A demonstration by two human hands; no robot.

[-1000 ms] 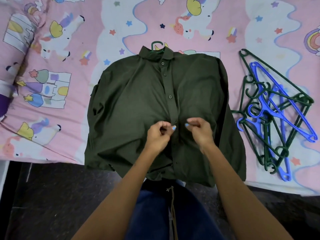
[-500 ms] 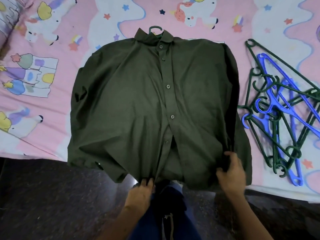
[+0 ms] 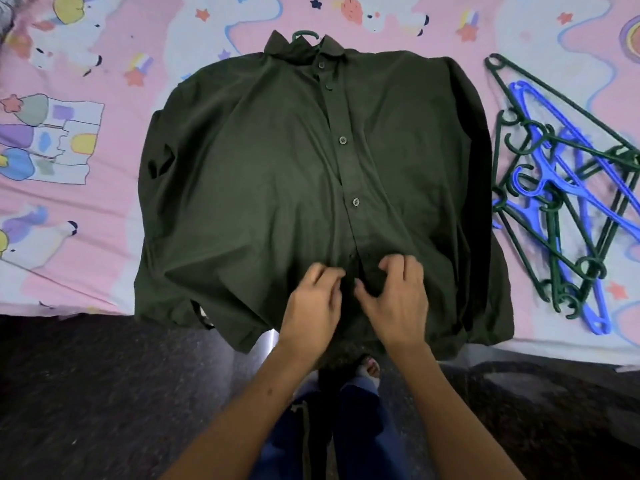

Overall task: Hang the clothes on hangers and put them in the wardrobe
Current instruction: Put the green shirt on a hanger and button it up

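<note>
Pink bedsheet (image 3: 114, 209): one shirt (image 3: 277, 188) (four buttons visible); left hand (image 3: 311, 303), right hand (image 3: 398, 299) fingers curled, pinching placket.

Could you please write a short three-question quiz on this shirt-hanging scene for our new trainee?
1. True or false: a green hanger hook shows above the collar of the dark green shirt.
2. The pile of spare hangers lies on which side of the shirt? A) the person's left B) the person's right C) on top of it
3. Which part of the shirt do the left hand and right hand work at?

Key: 1 true. 2 B. 3 the lower button placket, near the hem, on the pink bedsheet.
</note>
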